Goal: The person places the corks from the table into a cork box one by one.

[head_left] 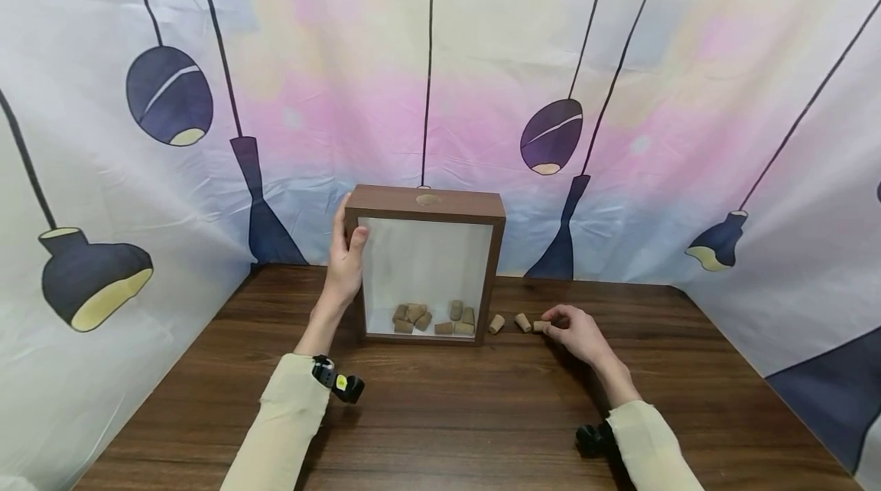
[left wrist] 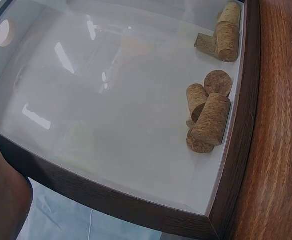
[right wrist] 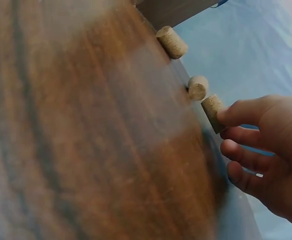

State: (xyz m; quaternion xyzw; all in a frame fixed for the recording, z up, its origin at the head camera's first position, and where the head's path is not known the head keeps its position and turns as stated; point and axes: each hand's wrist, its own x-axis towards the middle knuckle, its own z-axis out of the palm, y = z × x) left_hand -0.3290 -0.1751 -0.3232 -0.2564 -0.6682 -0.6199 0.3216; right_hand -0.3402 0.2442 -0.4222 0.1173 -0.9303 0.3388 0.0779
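A brown-framed shadow box [head_left: 427, 269] with a clear front and a round hole [head_left: 428, 199] in its top stands upright on the table. My left hand [head_left: 346, 261] grips its left side, thumb on the front edge, other fingers partly hidden. Several corks lie along the bottom inside; one cork [left wrist: 211, 119] leans on others in the left wrist view. To the right of the box, my right hand [head_left: 577, 334] pinches a cork [right wrist: 213, 113] between thumb and fingertips, low at the tabletop. Two loose corks, a near one [head_left: 523, 323] and one [head_left: 496, 324] by the box, lie alongside.
The dark wooden table [head_left: 440, 414] extends around the box. Behind it hangs a cloth backdrop [head_left: 372, 93] printed with lamps, close to the table's back edge. Each wrist carries a small black camera, the left one [head_left: 339, 382] and the right one [head_left: 593, 439].
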